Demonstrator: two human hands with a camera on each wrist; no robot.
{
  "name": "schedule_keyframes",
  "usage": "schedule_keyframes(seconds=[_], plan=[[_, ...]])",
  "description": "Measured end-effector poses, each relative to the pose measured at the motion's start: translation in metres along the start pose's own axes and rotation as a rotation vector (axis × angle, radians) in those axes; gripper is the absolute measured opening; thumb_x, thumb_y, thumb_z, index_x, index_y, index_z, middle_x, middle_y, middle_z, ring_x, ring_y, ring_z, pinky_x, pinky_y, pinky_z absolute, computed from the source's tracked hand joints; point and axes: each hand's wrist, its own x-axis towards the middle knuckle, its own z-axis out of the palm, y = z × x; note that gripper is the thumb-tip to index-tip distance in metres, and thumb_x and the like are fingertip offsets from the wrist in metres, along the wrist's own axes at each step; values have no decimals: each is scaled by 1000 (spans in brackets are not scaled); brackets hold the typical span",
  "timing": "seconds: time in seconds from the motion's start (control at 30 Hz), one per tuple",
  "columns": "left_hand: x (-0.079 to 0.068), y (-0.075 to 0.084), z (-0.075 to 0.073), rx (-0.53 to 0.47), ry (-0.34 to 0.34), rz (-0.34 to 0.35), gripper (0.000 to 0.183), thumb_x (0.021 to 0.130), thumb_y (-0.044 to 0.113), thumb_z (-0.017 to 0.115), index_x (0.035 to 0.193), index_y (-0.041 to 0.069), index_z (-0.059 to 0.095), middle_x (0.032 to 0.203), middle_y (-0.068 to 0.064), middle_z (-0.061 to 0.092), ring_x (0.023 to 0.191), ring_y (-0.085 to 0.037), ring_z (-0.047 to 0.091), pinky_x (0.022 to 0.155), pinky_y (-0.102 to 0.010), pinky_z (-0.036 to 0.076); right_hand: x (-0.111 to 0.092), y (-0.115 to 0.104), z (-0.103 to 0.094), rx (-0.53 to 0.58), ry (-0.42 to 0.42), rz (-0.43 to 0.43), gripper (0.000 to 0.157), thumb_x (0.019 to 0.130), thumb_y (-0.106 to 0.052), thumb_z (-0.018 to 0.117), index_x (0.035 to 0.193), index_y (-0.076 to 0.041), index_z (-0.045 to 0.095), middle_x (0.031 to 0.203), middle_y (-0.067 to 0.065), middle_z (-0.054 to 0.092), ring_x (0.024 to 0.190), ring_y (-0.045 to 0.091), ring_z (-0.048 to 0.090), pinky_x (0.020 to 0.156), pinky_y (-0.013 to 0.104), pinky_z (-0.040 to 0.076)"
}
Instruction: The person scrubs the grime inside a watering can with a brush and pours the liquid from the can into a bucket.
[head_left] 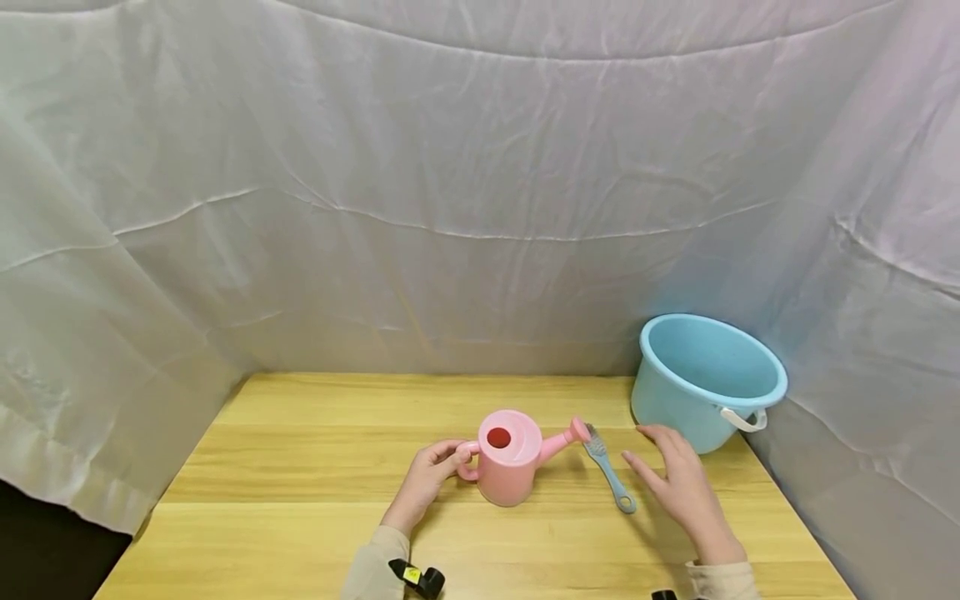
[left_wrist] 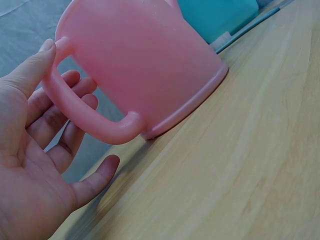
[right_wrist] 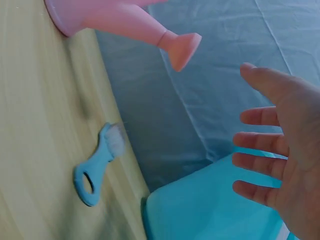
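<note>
A pink watering can (head_left: 504, 475) stands upright on the wooden table, its spout pointing right. My left hand (head_left: 428, 482) holds its looped handle (left_wrist: 82, 117), thumb on the upper part and fingers curled loosely behind it. To the right of the spout lies a blue brush (head_left: 611, 475) with pale bristles and a hole in its handle end. My right hand (head_left: 678, 483) hovers to the right of the brush with fingers apart and nothing in it. In the right wrist view, those fingers are spread in front of the blue bucket (right_wrist: 200, 205).
The light blue bucket with a white handle (head_left: 744, 420) stands at the table's back right corner. Grey cloth (head_left: 450, 283) hangs behind the wooden table (head_left: 300, 467) and along its sides.
</note>
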Motion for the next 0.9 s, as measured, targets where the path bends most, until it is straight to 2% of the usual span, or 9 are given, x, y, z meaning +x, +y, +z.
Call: schedule_keyframes(seconds=[0.17, 0.33, 0.57, 0.63, 0.9], plan=[[-1, 1, 1, -12, 6, -15, 31, 96, 30, 61, 117, 8, 68, 81, -27, 64, 90, -32, 73, 97, -31, 52, 7, 4, -8, -15, 79, -61, 51, 79, -16, 78, 122, 3, 58, 119, 23, 61, 110, 42, 55, 93, 56, 41], [-1, 1, 1, -17, 5, -10, 31, 96, 30, 61, 118, 8, 67, 84, -31, 62, 91, -34, 73, 98, -34, 52, 18, 9, -18, -33, 131, -108, 59, 78, -17, 79, 127, 6, 55, 124, 27, 58, 113, 46, 52, 94, 57, 40], [0, 2, 1, -23, -2, -13, 31, 96, 29, 61, 118, 8, 67, 83, -29, 64, 91, -34, 73, 97, -32, 52, 32, 17, -37, -83, 177, -117, 67, 84, -34, 75, 134, 3, 51, 130, 30, 55, 121, 49, 49, 97, 62, 38], [-1, 2, 1, -25, -1, -19, 30, 96, 29, 62, 117, 8, 68, 83, -29, 64, 91, -34, 73, 97, -31, 52, 36, 18, -44, -99, 171, -108, 70, 84, -37, 74, 137, 1, 49, 133, 30, 53, 124, 50, 47, 99, 64, 37], [0, 0, 0, -15, 5, 2, 32, 96, 28, 62, 118, 6, 67, 84, -30, 64, 91, -34, 72, 97, -34, 52, 53, 25, -76, -160, 60, -33, 77, 88, -37, 70, 149, -4, 35, 144, 29, 43, 137, 48, 35, 105, 70, 28]])
